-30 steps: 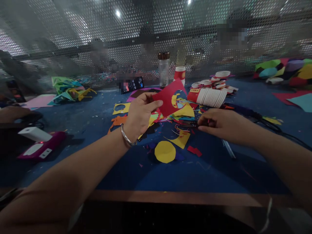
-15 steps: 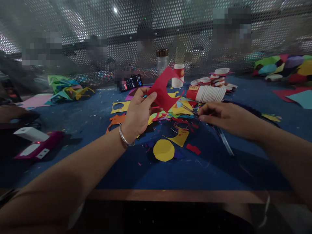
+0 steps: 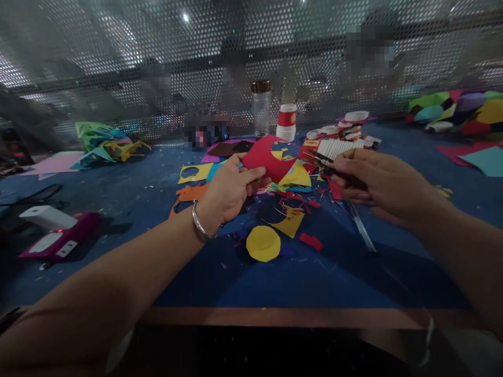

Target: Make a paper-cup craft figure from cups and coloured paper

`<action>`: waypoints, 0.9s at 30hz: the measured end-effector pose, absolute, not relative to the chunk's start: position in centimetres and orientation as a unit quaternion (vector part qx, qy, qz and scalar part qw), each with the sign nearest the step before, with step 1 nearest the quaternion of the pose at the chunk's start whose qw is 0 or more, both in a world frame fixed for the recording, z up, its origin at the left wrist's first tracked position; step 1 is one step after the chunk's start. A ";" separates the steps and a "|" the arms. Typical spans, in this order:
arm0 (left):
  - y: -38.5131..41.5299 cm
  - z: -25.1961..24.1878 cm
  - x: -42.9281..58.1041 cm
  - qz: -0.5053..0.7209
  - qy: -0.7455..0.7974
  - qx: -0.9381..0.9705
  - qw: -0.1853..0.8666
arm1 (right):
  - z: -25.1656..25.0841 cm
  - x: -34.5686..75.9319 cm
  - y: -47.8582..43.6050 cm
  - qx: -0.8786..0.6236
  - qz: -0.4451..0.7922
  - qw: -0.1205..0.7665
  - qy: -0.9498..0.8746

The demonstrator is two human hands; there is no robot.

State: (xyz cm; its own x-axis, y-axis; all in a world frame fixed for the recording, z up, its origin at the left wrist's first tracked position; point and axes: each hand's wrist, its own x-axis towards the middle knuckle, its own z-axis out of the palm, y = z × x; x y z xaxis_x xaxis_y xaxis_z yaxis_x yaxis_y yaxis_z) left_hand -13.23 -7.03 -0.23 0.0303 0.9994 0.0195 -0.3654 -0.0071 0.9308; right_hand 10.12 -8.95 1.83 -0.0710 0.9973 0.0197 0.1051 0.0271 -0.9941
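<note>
My left hand [image 3: 231,191], with a silver bangle at the wrist, pinches a red paper sheet [image 3: 264,159] that has a round cut-out on its right side. To the right, my right hand [image 3: 365,178] is closed around dark scissors [image 3: 324,159], whose tips point left toward the red sheet without touching it. Beneath the hands lies a pile of coloured paper scraps. A yellow paper disc [image 3: 263,243] lies nearer me, beside a yellow offcut [image 3: 290,221] and a small red scrap [image 3: 311,241].
A glass jar [image 3: 261,110] and stacked paper cups [image 3: 286,122] stand behind. More cups [image 3: 341,148] lie at the back right. A purple power strip [image 3: 63,238] is at left, near folded green paper [image 3: 96,140]. A clear strip [image 3: 361,228] lies below my right hand.
My right hand has come up with the scissors in it. The red sheet has tilted and lowered slightly in my left hand. The person's hand at the far left has gone from view.
</note>
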 end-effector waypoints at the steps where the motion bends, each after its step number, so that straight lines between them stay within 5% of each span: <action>1: -7.0 -0.3 -13.2 0.578 0.385 0.409 0.592 | 1.8 10.0 -9.1 -0.506 0.485 0.449 -0.554; 11: -7.3 -0.4 -13.0 0.594 0.390 0.379 0.593 | 1.2 10.5 -9.0 -0.494 0.528 0.365 -0.586; 27: -8.2 -0.3 -11.9 0.542 0.379 0.385 0.643 | 1.0 9.9 -9.4 -0.477 0.531 0.359 -0.601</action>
